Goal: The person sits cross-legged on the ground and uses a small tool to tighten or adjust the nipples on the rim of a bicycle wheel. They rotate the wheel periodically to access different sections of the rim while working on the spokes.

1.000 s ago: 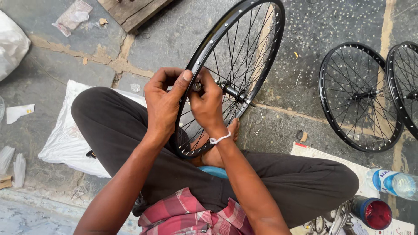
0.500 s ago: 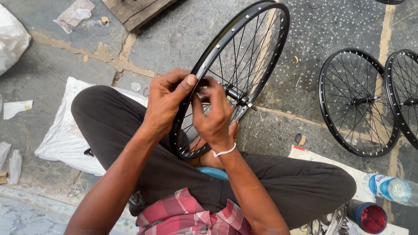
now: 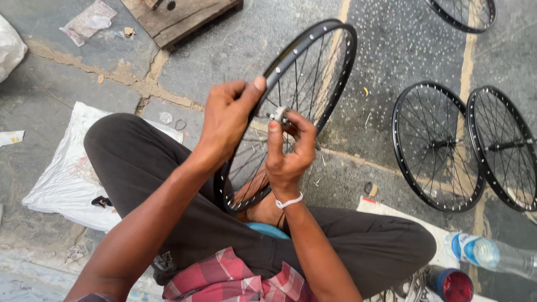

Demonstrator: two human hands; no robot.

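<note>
The left hand (image 3: 226,120) has its grip closed on the rim of the black spoked wheel (image 3: 313,72), thumb pressed along the rim's outer face, fingers curled behind. The right hand (image 3: 288,151), a white band at its wrist, has its grip pinched on the silver hub (image 3: 278,115) at the wheel's centre, fingertips on the axle end. The wheel stands tilted on the floor in front of the seated person, its lower edge resting between the crossed legs in dark trousers (image 3: 140,162). A white sack (image 3: 61,184) lies on the floor under the left leg. Two more black wheels (image 3: 436,148) (image 3: 503,148) lie flat on the stone floor (image 3: 380,33), well apart to the right. A clear bottle with a blue cap (image 3: 486,254) and a red-lidded tin (image 3: 454,285) lie near the right knee. A wooden board (image 3: 179,17) sits at the far edge of the floor.
</note>
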